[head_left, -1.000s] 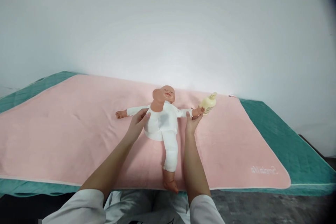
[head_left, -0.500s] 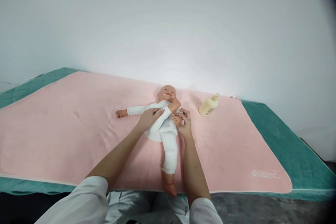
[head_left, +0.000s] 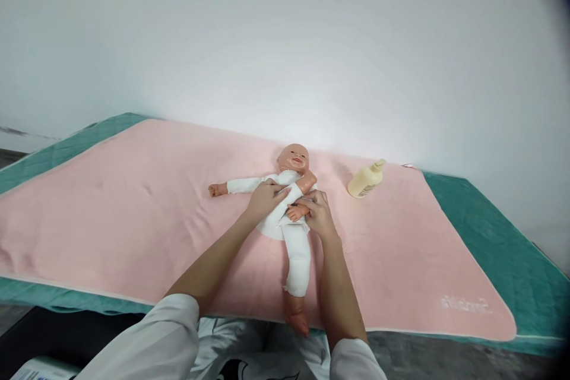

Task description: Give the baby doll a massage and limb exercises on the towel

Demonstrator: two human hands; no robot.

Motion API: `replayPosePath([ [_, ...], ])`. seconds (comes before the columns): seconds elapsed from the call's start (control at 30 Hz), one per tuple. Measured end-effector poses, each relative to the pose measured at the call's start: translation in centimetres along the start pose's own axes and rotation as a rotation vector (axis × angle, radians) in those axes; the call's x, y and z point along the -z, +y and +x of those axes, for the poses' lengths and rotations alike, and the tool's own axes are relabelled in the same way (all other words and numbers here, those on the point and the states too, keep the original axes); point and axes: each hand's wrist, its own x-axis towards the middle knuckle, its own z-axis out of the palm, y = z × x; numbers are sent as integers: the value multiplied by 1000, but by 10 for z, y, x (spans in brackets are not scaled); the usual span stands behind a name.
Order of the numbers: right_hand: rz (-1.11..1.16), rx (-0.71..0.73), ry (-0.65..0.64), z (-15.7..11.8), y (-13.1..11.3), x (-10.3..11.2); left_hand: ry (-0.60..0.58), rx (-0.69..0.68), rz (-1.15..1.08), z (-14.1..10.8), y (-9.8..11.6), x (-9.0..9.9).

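A baby doll (head_left: 297, 258) with a white cloth body lies face up, its head toward the wall and one foot at the near edge. Its raised leg is folded across the torso, with the foot close to the chin. My left hand (head_left: 266, 199) is closed round that white leg, thumb on top. On the doll's other side my right hand (head_left: 318, 211) has its fingers bent round the doll's small hand and forearm at the belly. My right fingertips are partly hidden behind the doll's limbs.
The doll rests on a pink blanket (head_left: 169, 190) over a green padded cover (head_left: 494, 219). A pale yellow pump bottle (head_left: 366, 180) stands tilted to the right of the doll. A white wall (head_left: 285, 41) rises behind. Something black (head_left: 57, 338) is below at the near left.
The view has shifted, so the scene sits farther right. My right hand has moved inward over the doll's belly, and the doll's small hand has moved left with it.
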Motion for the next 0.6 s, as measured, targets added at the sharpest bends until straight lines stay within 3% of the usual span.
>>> replayPosePath([
  [0.13, 115, -17, 41, -1, 1, -1, -7, -26, -31, -1, -5, -2],
  [0.27, 282, -112, 166, -3, 9, -3, 32, -54, -106, -5, -10, 0],
  [0.47, 565, -434, 467, -2, 20, 5, -56, -64, -394, -13, -9, 15],
  [0.6, 631, -626, 653, -4, 31, 11, -103, -70, -547, -20, -9, 29],
])
